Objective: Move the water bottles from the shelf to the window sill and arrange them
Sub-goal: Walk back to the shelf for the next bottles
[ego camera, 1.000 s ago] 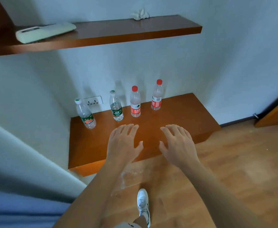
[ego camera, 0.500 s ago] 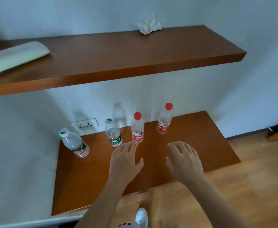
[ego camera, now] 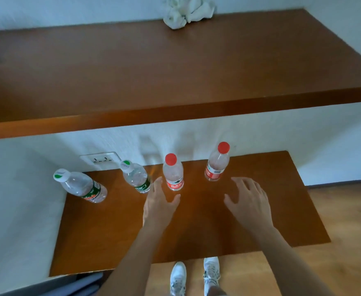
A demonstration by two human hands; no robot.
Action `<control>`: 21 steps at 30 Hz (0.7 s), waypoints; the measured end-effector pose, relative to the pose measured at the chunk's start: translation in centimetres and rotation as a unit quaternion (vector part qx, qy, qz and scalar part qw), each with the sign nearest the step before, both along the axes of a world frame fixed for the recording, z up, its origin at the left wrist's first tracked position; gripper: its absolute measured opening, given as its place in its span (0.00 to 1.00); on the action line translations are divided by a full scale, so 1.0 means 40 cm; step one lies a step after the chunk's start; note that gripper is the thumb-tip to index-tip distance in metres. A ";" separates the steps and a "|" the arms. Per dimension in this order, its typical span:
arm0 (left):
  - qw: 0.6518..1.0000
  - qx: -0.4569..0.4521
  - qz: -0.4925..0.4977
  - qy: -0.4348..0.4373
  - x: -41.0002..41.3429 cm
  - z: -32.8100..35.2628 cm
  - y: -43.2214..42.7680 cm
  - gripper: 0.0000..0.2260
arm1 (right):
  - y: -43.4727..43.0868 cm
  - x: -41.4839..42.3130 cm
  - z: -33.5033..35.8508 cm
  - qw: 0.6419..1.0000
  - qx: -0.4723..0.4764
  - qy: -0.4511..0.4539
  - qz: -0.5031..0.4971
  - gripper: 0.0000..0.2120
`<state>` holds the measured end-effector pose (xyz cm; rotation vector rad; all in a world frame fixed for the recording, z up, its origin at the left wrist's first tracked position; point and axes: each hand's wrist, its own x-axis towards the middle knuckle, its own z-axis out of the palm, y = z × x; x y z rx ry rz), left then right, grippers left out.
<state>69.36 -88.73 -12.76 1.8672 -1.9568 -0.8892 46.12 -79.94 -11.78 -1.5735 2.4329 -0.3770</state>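
Observation:
Several clear water bottles stand in a row along the wall on the lower wooden shelf. Two have white-and-green caps: the far-left bottle and the second bottle. Two have red caps and red labels: the third bottle and the right bottle. My left hand hovers open just in front of the third bottle, fingers between it and the second bottle. My right hand hovers open in front of and to the right of the right bottle. Neither hand holds anything.
A deep upper wooden shelf overhangs the bottles, with a crumpled white cloth at its back. A wall socket sits behind the left bottles. My white shoes stand on the wooden floor below the lower shelf's front edge.
I have stepped closer to the shelves. Both open hands have advanced toward the row of bottles. The bottles have not moved.

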 end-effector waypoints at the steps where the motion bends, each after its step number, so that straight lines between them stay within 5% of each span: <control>1: 1.000 0.007 0.017 0.008 -0.009 -0.008 -0.010 0.38 | -0.026 -0.014 -0.004 1.000 0.004 -0.012 0.001 0.29; 13: 0.988 0.026 0.095 0.117 -0.058 -0.044 -0.105 0.46 | -0.245 -0.111 -0.114 0.936 0.032 -0.350 0.009 0.49; 21: 0.984 0.012 0.091 0.152 -0.086 -0.032 -0.138 0.38 | -0.289 -0.079 -0.141 0.923 -0.041 -0.383 0.010 0.25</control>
